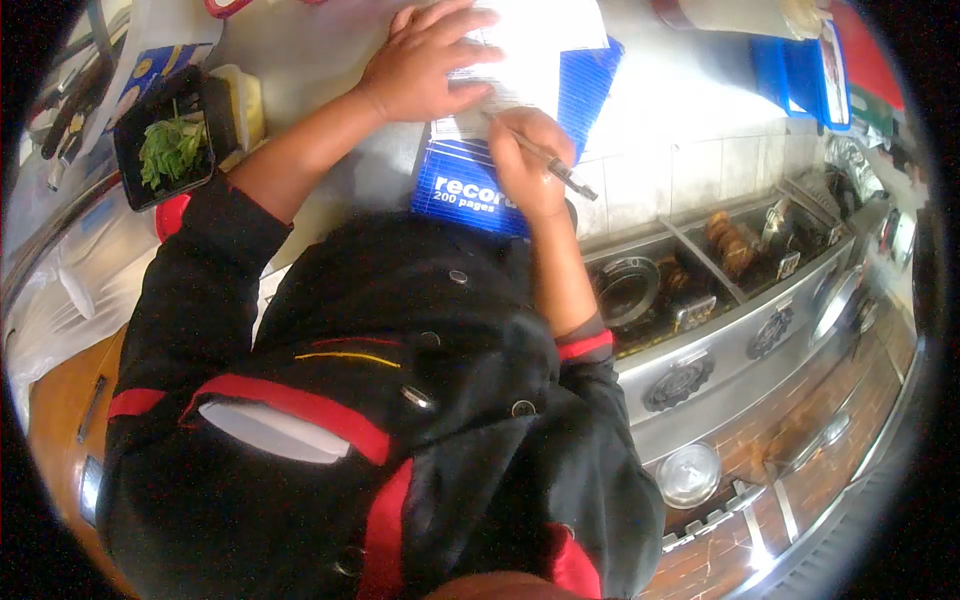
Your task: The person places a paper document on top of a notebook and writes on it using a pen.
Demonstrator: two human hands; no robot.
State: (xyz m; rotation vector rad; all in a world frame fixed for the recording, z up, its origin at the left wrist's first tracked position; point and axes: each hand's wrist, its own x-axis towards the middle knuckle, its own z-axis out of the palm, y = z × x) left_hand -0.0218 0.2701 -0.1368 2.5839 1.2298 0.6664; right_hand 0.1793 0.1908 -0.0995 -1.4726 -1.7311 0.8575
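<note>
A pen (560,170) is held in my right hand (532,160), its capped-looking end pointing down and right. Under that hand lie white papers (535,75) on top of a blue record book (463,195) marked "200 pages". My left hand (428,62) rests flat with fingers spread over the left part of the papers, pressing on them. Glare washes out the writing on the sheets, and the pen's tip is partly hidden by my fingers.
On the left, a black container (130,150) holds green leaves (175,150), beside a yellowish tub (245,105). A blue tray (800,80) stands at the upper right. Below it runs a metal stove (740,300) with burners; a round metal lid (690,475) sits lower down.
</note>
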